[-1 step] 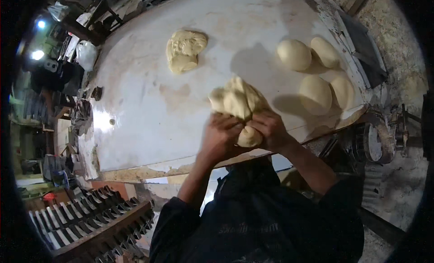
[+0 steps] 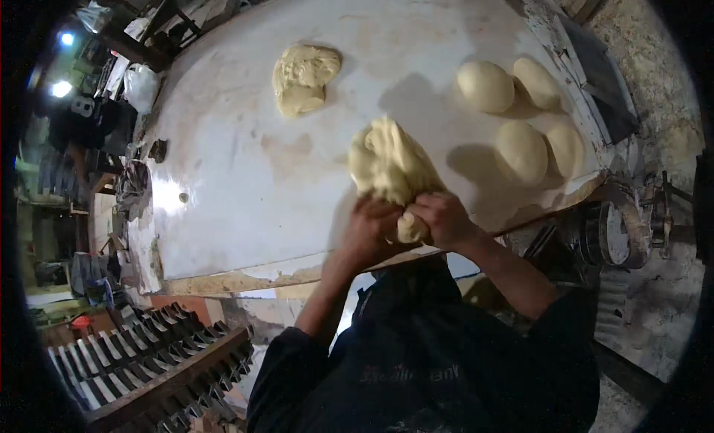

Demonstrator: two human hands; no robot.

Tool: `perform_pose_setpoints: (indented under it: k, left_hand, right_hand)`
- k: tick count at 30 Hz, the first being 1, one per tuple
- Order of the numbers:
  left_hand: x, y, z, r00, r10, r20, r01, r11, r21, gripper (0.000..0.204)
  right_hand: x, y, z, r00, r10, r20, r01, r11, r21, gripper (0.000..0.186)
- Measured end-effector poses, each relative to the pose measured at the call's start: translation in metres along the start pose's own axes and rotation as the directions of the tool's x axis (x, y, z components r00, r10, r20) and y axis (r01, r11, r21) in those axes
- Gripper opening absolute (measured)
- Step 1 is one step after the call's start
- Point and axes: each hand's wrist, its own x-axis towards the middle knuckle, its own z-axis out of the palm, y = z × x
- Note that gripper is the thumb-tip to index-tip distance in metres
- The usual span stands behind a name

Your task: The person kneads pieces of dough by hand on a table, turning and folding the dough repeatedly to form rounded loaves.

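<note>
Gripping: both hands are closed on one dough piece (image 2: 387,161); the left hand (image 2: 368,231) curls its fingers over the near left part; the right hand (image 2: 444,221) does the same from the right; the two stand close together, knuckles up.
Dough in hand: pale yellow, folded and creased, broad beyond the fingers; a small rounded dough knob (image 2: 409,229) bulges out on the near side, between the hands; all of it sits at the near edge of the table, in front of the wearer.
Forearms: bare below the sleeves of a dark shirt (image 2: 416,351).
Worktable: whitish tabletop (image 2: 230,225), stained in patches, its near edge chipped; a glare lies toward the left.
Dough mound: a rough, wrinkled mound (image 2: 303,79) rests farther out, left of the held piece, well apart from it.
Dough balls: four smooth ones (image 2: 486,87) sit in a cluster at the right.
Left surroundings: a white plastic bag (image 2: 141,87) beyond the table; a slatted rack (image 2: 171,373) lower down, nearer me.
Right surroundings: a grey panel (image 2: 595,68) stands along the table's edge; a rough wall (image 2: 654,98) behind it.
</note>
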Motion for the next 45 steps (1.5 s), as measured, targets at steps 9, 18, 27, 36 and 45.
perform_pose_setpoints:
  k: [9, 18, 27, 36, 45]
  left_hand:
    - [0.027, -0.119, 0.039, 0.746, -0.664, -0.056, 0.647, 0.742, -0.176, 0.051]
    - [0.18, -0.136, 0.043, 0.995, -0.102, 0.02, 0.102, 0.927, -0.361, 0.058]
    - [0.06, -0.057, 0.012, 0.787, -0.406, 0.465, 0.606, 0.37, -0.704, 0.057]
    - [-0.002, -0.022, -0.032, 0.942, -0.222, 0.251, 0.324, 0.795, -0.513, 0.049]
    - [-0.006, 0.001, 0.039, 0.784, -0.03, 0.62, 0.013, 0.999, 0.032, 0.043]
  right_hand:
    - [0.045, 0.136, 0.023, 0.903, 0.363, 0.232, -0.429, 0.708, 0.561, 0.057]
    - [0.072, 0.102, 0.075, 0.593, 0.785, -0.179, -0.236, 0.382, 0.894, 0.078]
    - [0.043, 0.103, 0.082, 0.984, 0.098, 0.148, -0.178, 0.551, 0.815, 0.067]
    - [0.029, 0.015, 0.008, 0.969, 0.062, 0.239, -0.246, 0.352, 0.903, 0.051]
    - [-0.026, 0.011, 0.022, 0.832, 0.143, 0.535, -0.221, 0.972, 0.085, 0.047]
